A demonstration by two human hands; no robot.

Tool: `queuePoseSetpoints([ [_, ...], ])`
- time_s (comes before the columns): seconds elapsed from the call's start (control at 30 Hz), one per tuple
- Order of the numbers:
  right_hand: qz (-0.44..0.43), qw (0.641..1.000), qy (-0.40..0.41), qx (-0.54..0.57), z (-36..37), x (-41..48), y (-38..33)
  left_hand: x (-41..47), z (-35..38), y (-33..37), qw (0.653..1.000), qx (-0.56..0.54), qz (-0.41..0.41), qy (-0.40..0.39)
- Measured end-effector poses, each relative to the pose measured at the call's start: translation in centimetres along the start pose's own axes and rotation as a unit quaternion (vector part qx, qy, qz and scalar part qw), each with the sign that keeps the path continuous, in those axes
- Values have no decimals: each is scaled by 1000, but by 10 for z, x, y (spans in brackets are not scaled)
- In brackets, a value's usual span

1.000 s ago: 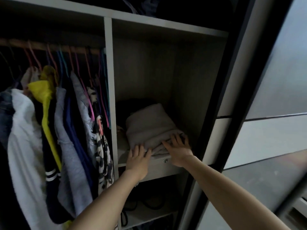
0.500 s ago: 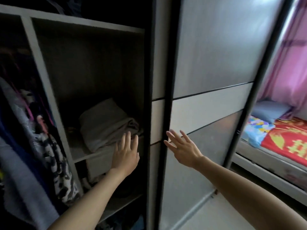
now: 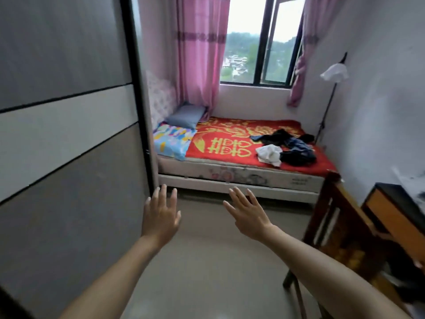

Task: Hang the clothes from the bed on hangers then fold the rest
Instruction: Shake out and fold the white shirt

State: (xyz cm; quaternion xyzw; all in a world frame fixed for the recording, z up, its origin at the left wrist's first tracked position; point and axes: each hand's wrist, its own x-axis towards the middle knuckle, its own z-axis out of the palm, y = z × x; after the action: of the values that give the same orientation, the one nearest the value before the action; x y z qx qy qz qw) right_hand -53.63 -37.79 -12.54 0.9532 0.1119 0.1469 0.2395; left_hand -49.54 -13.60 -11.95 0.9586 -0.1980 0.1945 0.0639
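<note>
Both hands are empty, with fingers straight and spread. The left hand (image 3: 161,215) is at lower centre, its fingertips close to the edge of the wardrobe door (image 3: 69,146) that fills the left of the frame; whether they touch it I cannot tell. The right hand (image 3: 248,215) is just right of it, over bare floor. Held free and forward like this, they look ready for the next pickup. The clothes wait on the bed (image 3: 241,177) at centre right: a dark heap (image 3: 292,146) with a white piece (image 3: 269,154) touching its left side, both crumpled on the red cover and so not yet hung or folded. A chair (image 3: 333,226) at lower right narrows the way there.
</note>
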Motion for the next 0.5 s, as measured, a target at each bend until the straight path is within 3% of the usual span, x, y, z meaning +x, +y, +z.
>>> queuePoseSetpoints([
  [0.27,154,983,-94,26,70,-84,102,81,62,129,990,-42,125,-49],
  [0.5,189,978,-86,11,133,-48,180,192,139,166,989,-62,128,-34],
])
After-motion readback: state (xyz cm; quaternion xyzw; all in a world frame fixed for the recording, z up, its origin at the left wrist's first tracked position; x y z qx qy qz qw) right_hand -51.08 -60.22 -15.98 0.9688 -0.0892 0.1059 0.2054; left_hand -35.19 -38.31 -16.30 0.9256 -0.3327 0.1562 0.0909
